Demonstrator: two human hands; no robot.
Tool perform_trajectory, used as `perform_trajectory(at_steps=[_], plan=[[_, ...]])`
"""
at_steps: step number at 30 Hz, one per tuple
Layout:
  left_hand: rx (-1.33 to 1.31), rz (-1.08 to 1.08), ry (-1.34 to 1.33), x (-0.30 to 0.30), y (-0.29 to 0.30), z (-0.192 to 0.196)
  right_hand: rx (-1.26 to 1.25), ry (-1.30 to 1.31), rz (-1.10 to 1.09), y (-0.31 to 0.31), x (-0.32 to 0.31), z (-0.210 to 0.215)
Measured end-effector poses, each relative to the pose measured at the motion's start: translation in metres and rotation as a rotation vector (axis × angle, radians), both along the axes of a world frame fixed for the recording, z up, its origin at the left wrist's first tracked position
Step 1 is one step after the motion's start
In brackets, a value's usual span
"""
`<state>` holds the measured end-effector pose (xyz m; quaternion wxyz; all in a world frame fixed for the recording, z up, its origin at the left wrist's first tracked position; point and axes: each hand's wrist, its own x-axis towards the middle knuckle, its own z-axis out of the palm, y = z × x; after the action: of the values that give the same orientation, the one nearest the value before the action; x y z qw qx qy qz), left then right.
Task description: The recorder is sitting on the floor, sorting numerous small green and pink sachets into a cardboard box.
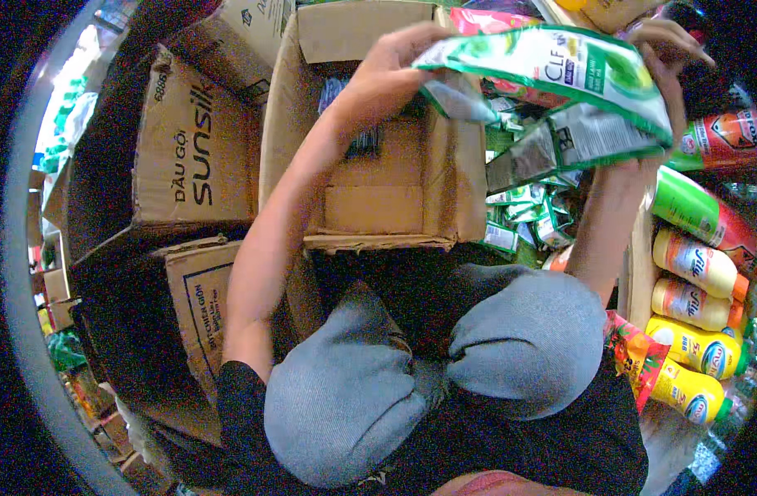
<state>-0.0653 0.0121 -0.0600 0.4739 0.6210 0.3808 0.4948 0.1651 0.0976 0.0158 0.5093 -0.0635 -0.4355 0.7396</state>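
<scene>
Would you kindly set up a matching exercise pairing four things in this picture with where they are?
Things:
1. green and white pouch strip
2. yellow bottles
3. open cardboard box
4. grey-clad knees

Places:
A. lower middle of the view
B. held up between left hand and right hand
C. stacked at the right edge
D. straight ahead, under the left forearm

Pairs: 1-B, 2-C, 3-D, 4-A

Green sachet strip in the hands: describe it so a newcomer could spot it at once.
Start at the open cardboard box at top centre. Above its right side, the left hand and right hand hold up a strip of green-and-white sachets, its ends folding down between the forearms. Unlike the loose sachets heaped beside the box and the yellow bottles at right, it is raised in the air.
</scene>
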Motion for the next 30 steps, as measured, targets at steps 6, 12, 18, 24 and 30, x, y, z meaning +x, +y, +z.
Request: perform_trajectory(at_steps=[6,12,18,24,30], plan=[[0.209,0.351,-0.563,0.016,-0.018,0.047,0.883,-1.050,-0.231,-0.043,-0.032,0.022],[0.354,0.355,-0.230,0.026,-0.015,0.040,0.655,-0.788,0.020,-0.059,-0.070,-0.022],[0.204,0.034,0.025,0.022,-0.015,0.016,-0.058,-0.361,-0.268,-0.045,-0.048,-0.005],[0.101,0.280,-0.512,0.016,-0.001,0.007,0.179,-0.538,-0.450,-0.080,-0.071,0.048],[-0.042,0.356,-0.592,0.009,-0.008,0.014,1.201,-0.950,-0.164,-0.055,-0.063,-0.037]])
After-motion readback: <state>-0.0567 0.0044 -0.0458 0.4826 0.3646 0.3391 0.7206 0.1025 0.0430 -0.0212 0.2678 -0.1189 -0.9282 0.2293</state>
